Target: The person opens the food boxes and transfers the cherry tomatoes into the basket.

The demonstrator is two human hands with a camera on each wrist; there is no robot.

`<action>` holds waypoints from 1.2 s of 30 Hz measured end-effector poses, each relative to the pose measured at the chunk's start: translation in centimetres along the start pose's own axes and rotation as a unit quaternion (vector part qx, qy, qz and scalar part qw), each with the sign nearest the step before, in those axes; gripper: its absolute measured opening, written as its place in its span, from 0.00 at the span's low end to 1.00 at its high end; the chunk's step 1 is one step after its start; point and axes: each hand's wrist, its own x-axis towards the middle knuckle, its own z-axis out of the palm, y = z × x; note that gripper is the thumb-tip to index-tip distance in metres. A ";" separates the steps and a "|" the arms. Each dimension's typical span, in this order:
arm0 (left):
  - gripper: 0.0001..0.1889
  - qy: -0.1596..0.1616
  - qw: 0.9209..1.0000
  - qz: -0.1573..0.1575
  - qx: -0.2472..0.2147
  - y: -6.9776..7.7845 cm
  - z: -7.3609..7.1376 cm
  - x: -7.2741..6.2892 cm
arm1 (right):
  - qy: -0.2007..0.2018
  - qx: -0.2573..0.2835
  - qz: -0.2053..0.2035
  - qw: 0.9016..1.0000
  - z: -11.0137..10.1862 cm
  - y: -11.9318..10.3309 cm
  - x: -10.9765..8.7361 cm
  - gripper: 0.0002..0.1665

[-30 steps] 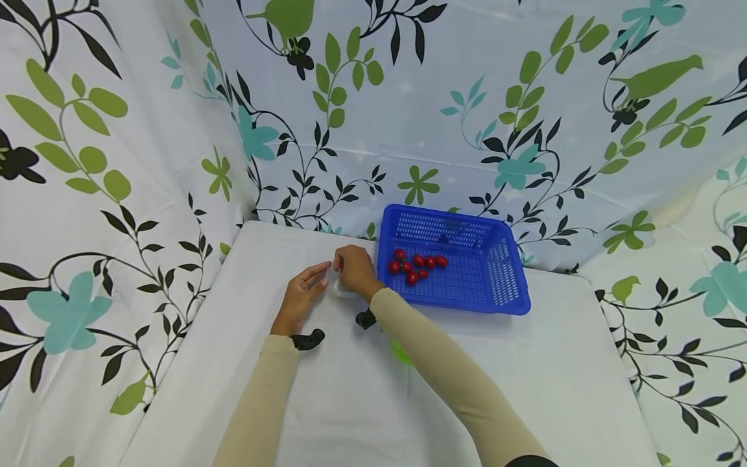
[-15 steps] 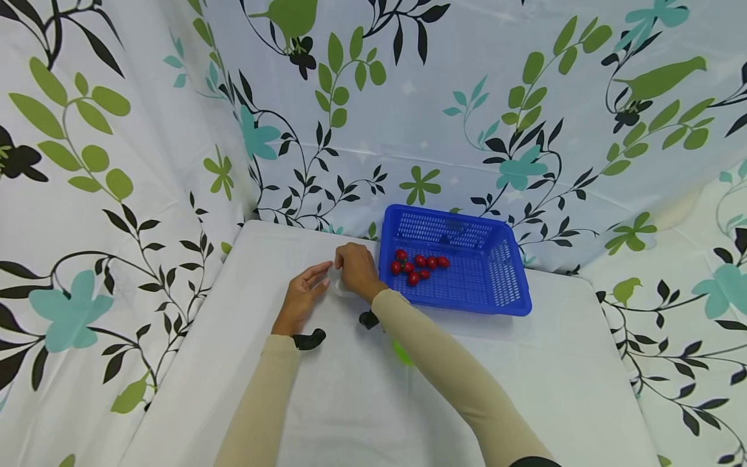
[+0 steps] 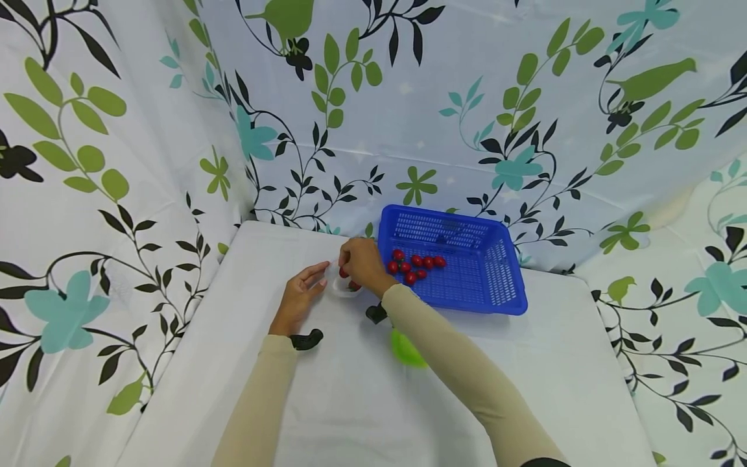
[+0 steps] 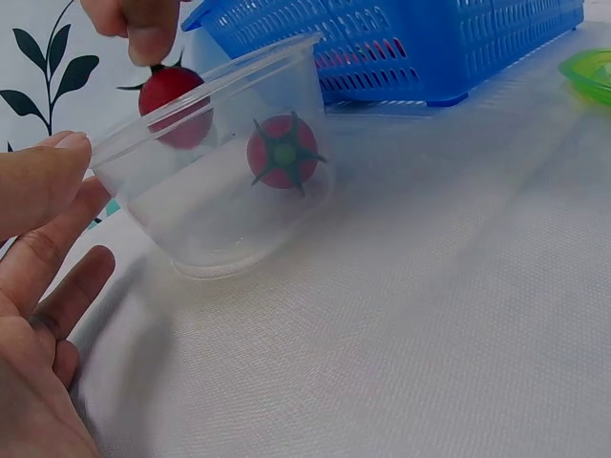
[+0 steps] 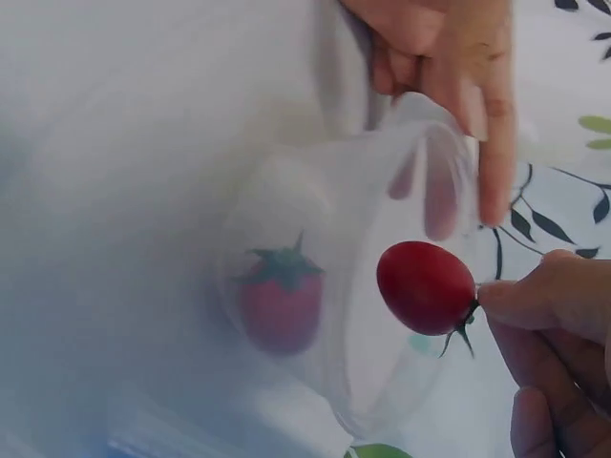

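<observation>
A clear plastic container (image 4: 224, 224) stands on the table with a cherry tomato (image 4: 284, 153) inside, its green calyx showing through the wall. My right hand (image 3: 363, 264) pinches another cherry tomato (image 5: 425, 288) by its stem end between thumb and fingers, at the container's mouth. Beside the container, my left hand (image 3: 297, 299) rests its fairly straight fingertips against the rim and outer wall on the left. In the head view the right hand covers part of the container.
A blue plastic basket (image 3: 467, 305) with several cherry tomatoes (image 3: 411, 277) in its left half stands right of the container. A bright green dish (image 3: 408, 350), partly behind the right forearm, lies nearer. A patterned curtain (image 3: 373, 130) hangs behind the table.
The right hand has lifted and shifted slightly right, so the pinched cherry tomato and the one in the container now show. More of the green dish shows. The left hand stays in place.
</observation>
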 end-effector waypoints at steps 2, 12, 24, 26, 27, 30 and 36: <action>0.24 0.000 1.000 0.001 -0.001 0.0 0.0 0.0 | -0.003 0.016 0.008 1.000 -0.6 0.1 0.0 0.09; 0.24 0.001 1.000 -0.014 0.011 0.2 0.1 -0.1 | 0.019 0.078 0.008 0.997 -3.1 0.8 -0.2 0.07; 0.25 0.002 1.000 -0.015 0.010 0.4 0.3 -0.2 | 0.030 0.120 0.038 0.992 -5.6 1.2 -0.3 0.08; 0.24 0.002 1.000 -0.014 0.008 0.4 0.3 -0.2 | 0.032 0.130 0.044 0.990 -6.0 1.4 -0.4 0.08; 0.25 0.001 1.000 -0.012 0.009 0.4 0.3 -0.2 | 0.033 0.135 0.047 0.989 -6.2 1.4 -0.4 0.08; 0.25 0.002 1.000 -0.011 0.009 0.3 0.3 -0.2 | 0.037 0.145 0.051 0.987 -6.8 1.7 -0.5 0.08; 0.24 0.001 1.000 -0.011 0.010 0.2 0.2 -0.1 | 0.060 0.151 0.039 0.986 -7.9 2.7 -0.7 0.09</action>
